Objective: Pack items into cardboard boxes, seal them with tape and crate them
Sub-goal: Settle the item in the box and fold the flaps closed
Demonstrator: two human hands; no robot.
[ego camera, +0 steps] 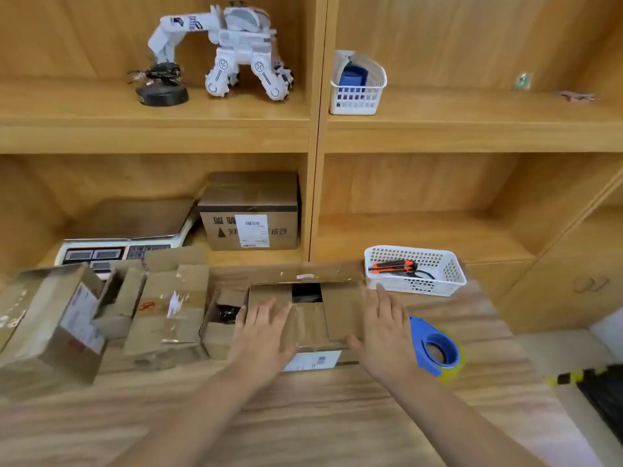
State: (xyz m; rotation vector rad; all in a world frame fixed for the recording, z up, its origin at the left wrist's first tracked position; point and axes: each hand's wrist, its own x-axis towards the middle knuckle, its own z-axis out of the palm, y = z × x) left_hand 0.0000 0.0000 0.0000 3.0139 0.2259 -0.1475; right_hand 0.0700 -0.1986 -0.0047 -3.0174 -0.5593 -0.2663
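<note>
A brown cardboard box (308, 323) sits at the table's centre with its top flaps folded down, a dark gap left at the far middle and a white label on its near face. My left hand (261, 335) lies flat on the left flap with straight fingers. My right hand (384, 332) presses flat against the box's right side and flap. A blue tape dispenser (438, 352) with yellowish tape lies on the table just right of my right hand.
Several other cardboard boxes (54, 318) crowd the table's left side. A white basket (438, 281) holding an orange utility knife (394, 265) stands behind the dispenser. A scale (118, 252) and a labelled box (249, 214) sit on the lower shelf. A white toy robot (236, 48) is above.
</note>
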